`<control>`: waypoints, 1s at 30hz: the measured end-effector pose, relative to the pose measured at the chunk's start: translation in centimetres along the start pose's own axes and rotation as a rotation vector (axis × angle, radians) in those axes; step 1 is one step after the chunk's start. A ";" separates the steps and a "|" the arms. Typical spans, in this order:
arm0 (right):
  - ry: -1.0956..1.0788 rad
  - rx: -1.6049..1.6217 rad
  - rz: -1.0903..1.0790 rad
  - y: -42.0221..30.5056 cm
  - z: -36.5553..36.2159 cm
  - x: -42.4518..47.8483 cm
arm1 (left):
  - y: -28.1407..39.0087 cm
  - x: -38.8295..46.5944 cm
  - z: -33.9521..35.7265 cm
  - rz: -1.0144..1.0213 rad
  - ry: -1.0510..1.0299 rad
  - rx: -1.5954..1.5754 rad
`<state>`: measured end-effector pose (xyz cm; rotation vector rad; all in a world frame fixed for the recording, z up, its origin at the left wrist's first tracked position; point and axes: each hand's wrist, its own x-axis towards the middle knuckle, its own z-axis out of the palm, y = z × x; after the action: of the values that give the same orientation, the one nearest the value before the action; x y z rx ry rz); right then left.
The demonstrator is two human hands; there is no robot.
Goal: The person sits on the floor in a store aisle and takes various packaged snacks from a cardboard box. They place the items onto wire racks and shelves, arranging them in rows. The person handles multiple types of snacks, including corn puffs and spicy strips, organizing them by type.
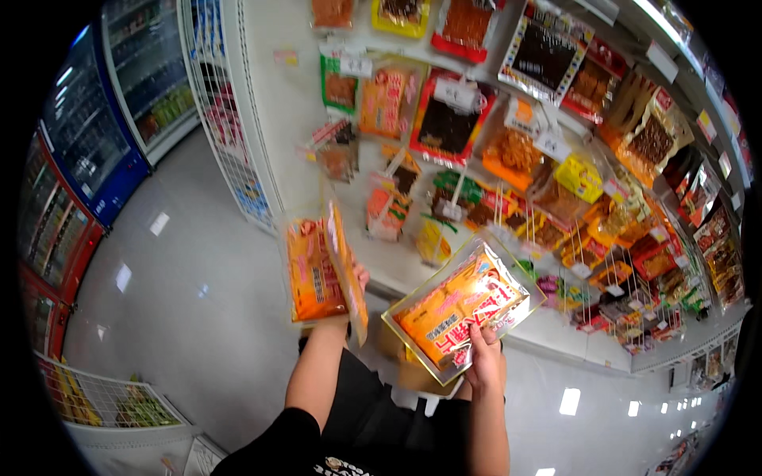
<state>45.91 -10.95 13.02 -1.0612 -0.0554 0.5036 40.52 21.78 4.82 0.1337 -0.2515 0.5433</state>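
My right hand (485,357) pinches the lower edge of an orange snack packet (458,309) with a clear border, its printed face turned up. On the other side, my left hand (359,275) is mostly hidden behind two or more similar orange packets (315,268); one faces the camera and another stands nearly edge-on beside it. Both hands are in front of a pegboard rack, where a matching orange packet (384,101) hangs next to a dark packet with a red border (450,119).
Hanging snack packets fill the rack (268,119) ahead and to the right. Below, between the legs, is a cardboard box (417,378). Glass-door coolers (89,137) line the far left. A wire basket (107,395) stands at lower left.
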 end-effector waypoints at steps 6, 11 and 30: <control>-0.087 -0.296 -0.161 -5.2 7.9 6.7 | 5.6 6.2 8.3 0.129 0.136 0.273; -0.192 -0.492 -0.207 -5.9 11.3 13.8 | 6.6 13.8 13.8 0.183 -0.088 0.341; -0.412 -0.669 -0.524 -4.7 24.3 29.5 | 8.0 25.8 19.5 0.164 -0.124 0.579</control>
<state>66.99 19.62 23.38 -1.5084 -0.8947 0.2111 53.69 37.55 31.01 0.7150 -0.2206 0.7621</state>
